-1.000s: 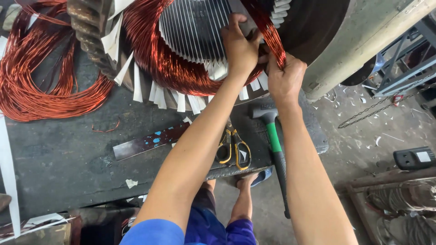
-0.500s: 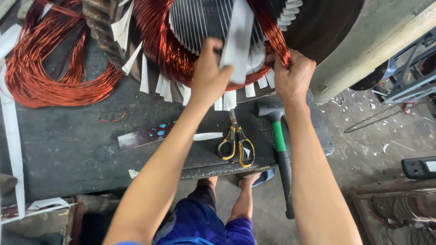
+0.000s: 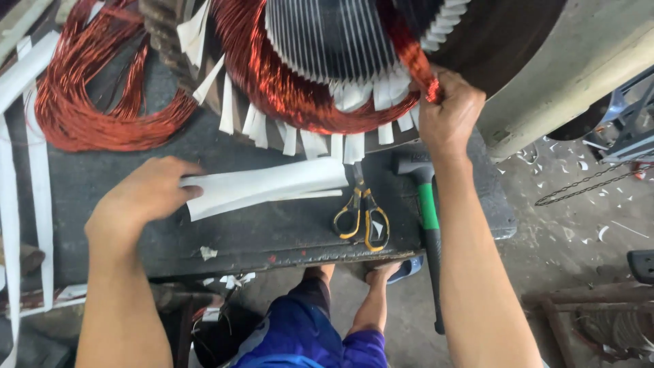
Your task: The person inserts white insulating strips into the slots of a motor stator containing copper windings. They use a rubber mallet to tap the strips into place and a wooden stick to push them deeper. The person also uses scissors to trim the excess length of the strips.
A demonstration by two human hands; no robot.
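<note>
Left hand [image 3: 139, 201] is closing its fingers on one end of a long white folded insulating-paper strip [image 3: 266, 187], which is lying flat on the dark tabletop [image 3: 272, 235] just below the large ribbed motor stator core [image 3: 327, 34]. Right hand [image 3: 449, 112] is pinching the copper-red winding bundle [image 3: 409, 51] at the stator's lower right rim, fingers shut tight around the wire. Step in hand, by my reading: the coil is being held in place while paper is being fetched for the slots. Next move is likely calling for the strip to be lifted and steered up to the stator without the right hand letting the wire spring loose. Yellow-handled scissors [image 3: 361, 218] and a green-handled hammer [image 3: 426, 204] are lying just below the stator, right of the strip's free end, crowding that side. A loose copper wire coil [image 3: 88, 109] is sitting left of the stator. The tabletop's front edge is running close below the scissors; open room is lying between the strip and that edge.
</note>
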